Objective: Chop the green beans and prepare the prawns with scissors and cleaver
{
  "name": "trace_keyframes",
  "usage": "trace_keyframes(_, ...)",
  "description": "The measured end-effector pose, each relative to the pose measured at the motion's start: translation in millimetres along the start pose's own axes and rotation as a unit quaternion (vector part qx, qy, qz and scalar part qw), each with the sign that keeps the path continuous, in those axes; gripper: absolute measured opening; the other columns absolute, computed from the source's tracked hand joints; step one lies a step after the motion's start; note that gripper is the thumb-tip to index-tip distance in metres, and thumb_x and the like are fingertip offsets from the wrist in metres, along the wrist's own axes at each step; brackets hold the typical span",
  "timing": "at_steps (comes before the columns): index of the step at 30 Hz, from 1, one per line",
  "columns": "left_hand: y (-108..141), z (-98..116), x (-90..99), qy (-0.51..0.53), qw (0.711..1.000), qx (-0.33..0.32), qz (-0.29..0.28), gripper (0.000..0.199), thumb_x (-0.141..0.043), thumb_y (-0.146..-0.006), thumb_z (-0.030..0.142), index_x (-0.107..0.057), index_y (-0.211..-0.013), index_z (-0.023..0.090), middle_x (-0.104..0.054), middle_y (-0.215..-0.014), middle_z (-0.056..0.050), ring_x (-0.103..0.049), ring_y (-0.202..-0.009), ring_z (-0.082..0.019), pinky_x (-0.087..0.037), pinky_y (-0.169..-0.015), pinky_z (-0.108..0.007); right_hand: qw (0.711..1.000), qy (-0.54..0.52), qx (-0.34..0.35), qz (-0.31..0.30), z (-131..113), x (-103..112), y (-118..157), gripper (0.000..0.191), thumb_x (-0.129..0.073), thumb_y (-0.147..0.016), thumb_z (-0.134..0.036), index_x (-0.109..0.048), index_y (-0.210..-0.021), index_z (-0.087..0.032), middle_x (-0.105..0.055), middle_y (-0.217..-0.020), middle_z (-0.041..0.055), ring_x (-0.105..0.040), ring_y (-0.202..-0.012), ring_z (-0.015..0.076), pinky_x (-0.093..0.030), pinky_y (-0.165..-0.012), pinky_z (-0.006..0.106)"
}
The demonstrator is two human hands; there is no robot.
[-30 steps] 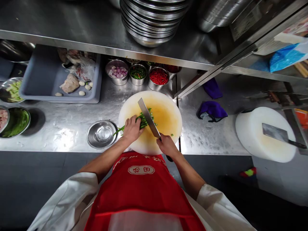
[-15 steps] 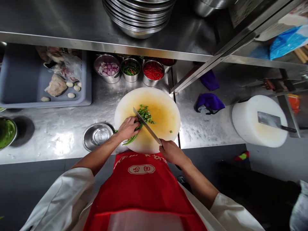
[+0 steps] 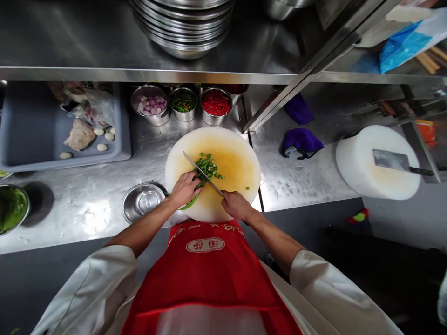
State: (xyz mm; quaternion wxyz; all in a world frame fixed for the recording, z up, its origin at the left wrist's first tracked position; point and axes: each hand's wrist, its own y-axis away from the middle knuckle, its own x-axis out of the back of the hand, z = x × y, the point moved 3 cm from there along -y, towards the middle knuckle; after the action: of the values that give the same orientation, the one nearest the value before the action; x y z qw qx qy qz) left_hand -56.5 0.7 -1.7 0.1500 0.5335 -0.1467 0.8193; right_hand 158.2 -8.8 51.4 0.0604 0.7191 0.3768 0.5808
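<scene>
Two bare hands are apart: the left hand (image 3: pixel 186 188) is curled down over slim green pods (image 3: pixel 190 203) at eight o'clock on a round white plastic board (image 3: pixel 240 163); the right hand (image 3: pixel 235 204) grips the handle of a steel-bladed cleaver (image 3: pixel 213 184). Those pods look light, smooth and crisp, liable to roll, and are best pinned near the cut end with fingertips tucked; the cleaver, likely heavy and stiff, is best taken by its handle. Counted: one board underneath, one cleaver in hand, one stray green piece (image 3: pixel 247 188) towards four o'clock; the pods and chopped pile (image 3: pixel 208 165) defy counting.
</scene>
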Motion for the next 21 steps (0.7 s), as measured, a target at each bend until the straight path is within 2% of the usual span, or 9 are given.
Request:
trace_keyframes(3, 6.1, 3.7, 7.6, 0.005, 1.000, -0.012, 0.007, 0.028, -0.053, -0.097, 0.036, -0.074, -0.108, 0.021, -0.059, -0.125, -0.014, -0.051, -0.121, -0.030, -0.045, -0.105, -0.047, 0.999, -0.026, 0.010, 0.027, 3.5, 1.6, 15.4, 0.036, -0.040, -0.098, -0.020, -0.061, -0.126, -0.009, -0.075, -0.105, 0.0164, -0.072, -0.095, 0.0250, -0.043, -0.078, 0.029)
trace_keyframes(5, 9.9, 5.1, 10.3, 0.006, 1.000, -0.012, 0.013, 0.028, -0.056, -0.096, 0.038, -0.074, -0.108, 0.021, -0.057, -0.126, -0.014, -0.049, -0.123, -0.030, -0.044, -0.106, -0.047, 0.999, -0.038, 0.011, 0.035, 5.0, 3.7, 29.3, 0.037, -0.039, -0.098, -0.021, -0.061, -0.126, -0.010, -0.076, -0.102, 0.0153, -0.072, -0.093, 0.0243, -0.042, -0.077, 0.029)
trace_keyframes(9, 12.0, 2.6, 5.6, -0.006, 1.000, 0.013, 0.008, 0.032, -0.069, -0.086, 0.043, -0.074, -0.108, 0.020, -0.056, -0.125, -0.015, -0.047, -0.122, -0.033, -0.044, -0.105, -0.048, 0.999, -0.037, 0.018, 0.007, 4.2, 5.2, 51.2, 0.039, -0.039, -0.097, -0.019, -0.060, -0.129, -0.010, -0.076, -0.104, 0.0162, -0.072, -0.094, 0.0243, -0.042, -0.076, 0.029)
trace_keyframes(12, 10.1, -1.1, -0.9, -0.005, 1.000, 0.023, 0.010, 0.033, -0.072, -0.084, 0.042, -0.074, -0.108, 0.019, -0.057, -0.123, -0.014, -0.048, -0.121, -0.033, -0.045, -0.105, -0.047, 0.999, -0.030, 0.018, -0.015, 1.4, 5.5, 58.9, 0.041, -0.038, -0.095, -0.016, -0.060, -0.130, -0.010, -0.075, -0.107, 0.0176, -0.071, -0.098, 0.0256, -0.043, -0.078, 0.030)
trace_keyframes(17, 8.2, -4.8, -8.2, 0.023, 0.999, 0.016, 0.047, 0.028, -0.068, -0.087, 0.037, -0.073, -0.106, 0.018, -0.059, -0.118, -0.013, -0.050, -0.119, -0.031, -0.046, -0.106, -0.045, 0.999, -0.010, -0.016, -0.047, -3.7, 9.7, 54.6, 0.039, -0.039, -0.095, -0.017, -0.060, -0.127, -0.012, -0.075, -0.102, 0.0185, -0.072, -0.093, 0.0278, -0.045, -0.075, 0.032)
trace_keyframes(21, 8.1, -5.4, -12.8, 0.034, 0.996, 0.005, 0.082, 0.023, -0.067, -0.088, 0.034, -0.072, -0.103, 0.018, -0.060, -0.114, -0.013, -0.051, -0.118, -0.031, -0.047, -0.105, -0.045, 0.998, 0.016, -0.018, -0.058, -6.2, 8.3, 28.6, 0.042, -0.039, -0.095, -0.018, -0.057, -0.132, -0.011, -0.074, -0.103, 0.0198, -0.073, -0.094, 0.0291, -0.047, -0.077, 0.033)
